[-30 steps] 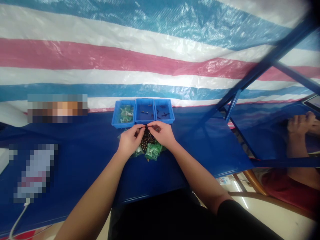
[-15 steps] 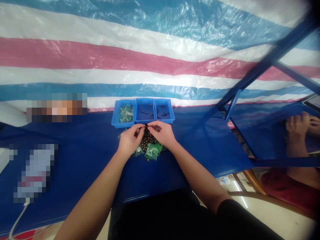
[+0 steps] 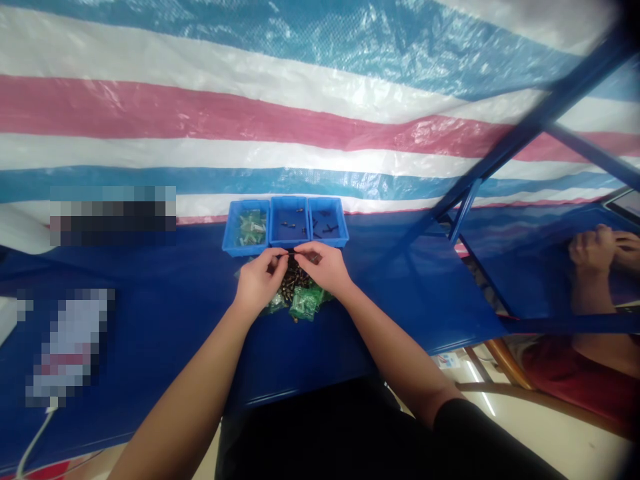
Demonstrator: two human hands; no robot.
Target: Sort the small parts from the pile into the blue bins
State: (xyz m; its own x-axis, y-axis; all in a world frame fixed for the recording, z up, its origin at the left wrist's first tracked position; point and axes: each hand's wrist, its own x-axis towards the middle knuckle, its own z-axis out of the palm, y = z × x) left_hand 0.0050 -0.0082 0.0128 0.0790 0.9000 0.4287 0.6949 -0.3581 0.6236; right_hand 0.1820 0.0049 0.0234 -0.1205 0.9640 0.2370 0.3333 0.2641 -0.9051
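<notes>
Both of the person's hands meet above a small heap of parts on the blue table [image 3: 165, 313]. The left hand [image 3: 259, 283] and the right hand [image 3: 324, 268] each pinch one end of a small dark part [image 3: 291, 252] with thumb and forefinger; the remaining fingers are curled inward. The part is held between the two hands, just above the heap and just in front of the trays. What kind of part it is cannot be told at this size.

The heap beneath consists of small dark-brown pieces [image 3: 291, 280] mixed with green translucent pieces [image 3: 303, 303]; it lies on the table, touching or just under the heels of both hands.

Three blue trays stand side by side at the far edge of the table, against the striped tarpaulin [image 3: 300, 120]. The left tray [image 3: 247, 227] holds pale green pieces, the middle tray [image 3: 290, 223] a few scattered dark pieces, the right tray [image 3: 329, 223] several dark pieces.

A blue metal frame [image 3: 505, 143] rises at the right. Beyond it, another person's hands [image 3: 603, 247] rest together on a neighbouring blue surface, well apart from the trays. A white cable [image 3: 33, 440] lies at the near left of the table.
</notes>
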